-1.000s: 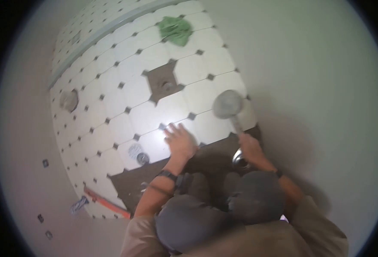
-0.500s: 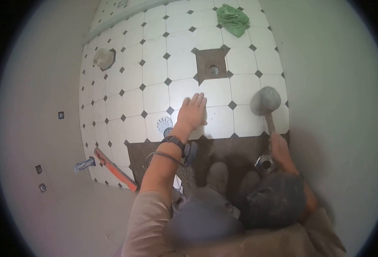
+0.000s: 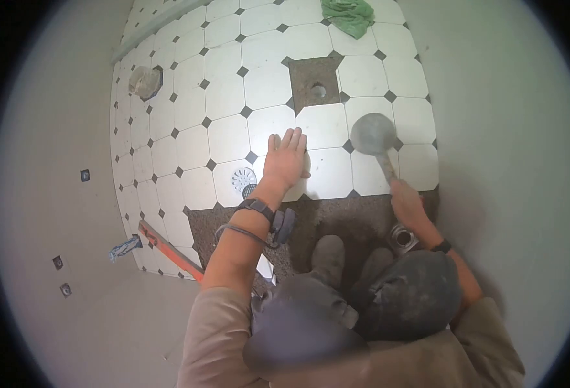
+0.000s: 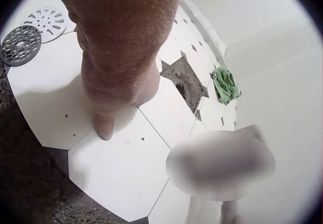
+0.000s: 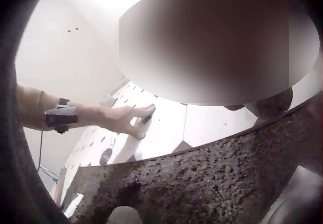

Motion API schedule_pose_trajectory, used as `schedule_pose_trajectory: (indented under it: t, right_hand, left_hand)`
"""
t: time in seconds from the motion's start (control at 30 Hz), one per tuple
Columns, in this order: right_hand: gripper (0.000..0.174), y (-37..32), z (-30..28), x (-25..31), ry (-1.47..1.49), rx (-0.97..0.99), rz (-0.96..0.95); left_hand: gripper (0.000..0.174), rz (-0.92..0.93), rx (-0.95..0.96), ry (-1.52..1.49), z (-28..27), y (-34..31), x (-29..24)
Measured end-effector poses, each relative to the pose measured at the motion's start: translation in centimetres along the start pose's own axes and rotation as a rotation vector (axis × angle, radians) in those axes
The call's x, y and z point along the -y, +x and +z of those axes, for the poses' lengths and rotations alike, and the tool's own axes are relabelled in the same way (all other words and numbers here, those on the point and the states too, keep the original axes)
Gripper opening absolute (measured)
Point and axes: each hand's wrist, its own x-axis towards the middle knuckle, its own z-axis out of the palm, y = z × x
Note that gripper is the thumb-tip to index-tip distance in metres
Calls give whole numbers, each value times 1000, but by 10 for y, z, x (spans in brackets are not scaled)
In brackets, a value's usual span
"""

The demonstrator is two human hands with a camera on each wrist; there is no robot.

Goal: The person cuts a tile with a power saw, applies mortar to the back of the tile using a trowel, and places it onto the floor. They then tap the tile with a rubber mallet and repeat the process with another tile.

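Observation:
My left hand (image 3: 286,161) lies flat on a white tile (image 3: 329,173), fingers straight; in the left wrist view its thumb touches the tile (image 4: 118,158). My right hand (image 3: 408,205) grips the handle of a mallet (image 3: 373,134), whose round grey head is over the tiles to the right of the left hand. Whether the head touches a tile I cannot tell. In the right wrist view the left hand (image 5: 121,119) rests on the tiles; a blurred patch covers much of the right hand's area.
Bare brown floor (image 3: 356,213) borders the tiles near the feet, with a metal fitting (image 3: 401,238). Round drain grates (image 3: 243,179) lie left of the left hand. Further off are a square gap (image 3: 307,81), a green cloth (image 3: 349,16), a plastic-covered hole (image 3: 144,82) and an orange level (image 3: 168,251).
The head view has shifted. The left hand has moved forward from the tile edge and lies flatter. The mallet, still gripped by the right hand, has swung leftward since half a second ago.

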Motion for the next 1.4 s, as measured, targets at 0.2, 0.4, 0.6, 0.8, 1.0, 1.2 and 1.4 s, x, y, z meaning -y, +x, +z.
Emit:
schedule_pose_trajectory:
  t: [0.2, 0.4, 0.6, 0.8, 1.0, 1.2, 1.4]
  right_hand:
    - [35, 1, 0, -6, -38, -14, -111]
    - [32, 18, -34, 29, 323, 68, 336]
    - [48, 36, -22, -15, 286, -25, 246]
    - [51, 50, 2, -34, 303, 47, 228]
    - [48, 44, -44, 39, 544, 60, 439]
    - [48, 64, -48, 30, 544, -106, 340]
    - [52, 104, -52, 29, 314, -123, 231]
  left_hand:
    - [95, 8, -61, -41, 1, -2, 2]
    - [95, -1, -46, -7, 0, 0, 0]
    - [91, -37, -43, -37, 1, 3, -3]
    - [85, -141, -26, -171, -5, 13, -14]
    - [95, 43, -23, -243, -40, 53, -102]
    - [113, 26, 76, -242, -52, 78, -107]
    - [111, 49, 116, -260, -57, 82, -100]
